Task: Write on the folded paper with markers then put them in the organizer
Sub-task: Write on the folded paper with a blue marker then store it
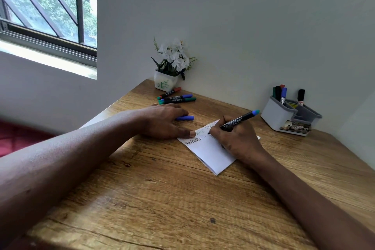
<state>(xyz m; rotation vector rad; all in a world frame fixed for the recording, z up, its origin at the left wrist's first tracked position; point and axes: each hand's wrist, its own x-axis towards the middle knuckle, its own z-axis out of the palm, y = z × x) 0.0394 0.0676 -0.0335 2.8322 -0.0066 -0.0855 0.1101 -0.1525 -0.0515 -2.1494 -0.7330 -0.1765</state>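
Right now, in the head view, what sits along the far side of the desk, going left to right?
Flower pot → three loose markers → blue cap by the left hand → marker in the right hand → organizer.

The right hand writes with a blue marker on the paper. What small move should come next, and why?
Probably finish the line, then recap: the right hand holds the blue marker tip-down on the folded paper, and its blue cap lies by the left hand.

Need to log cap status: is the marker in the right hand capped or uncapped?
Uncapped: the marker tip touches the folded paper; a loose blue cap lies by the left hand.
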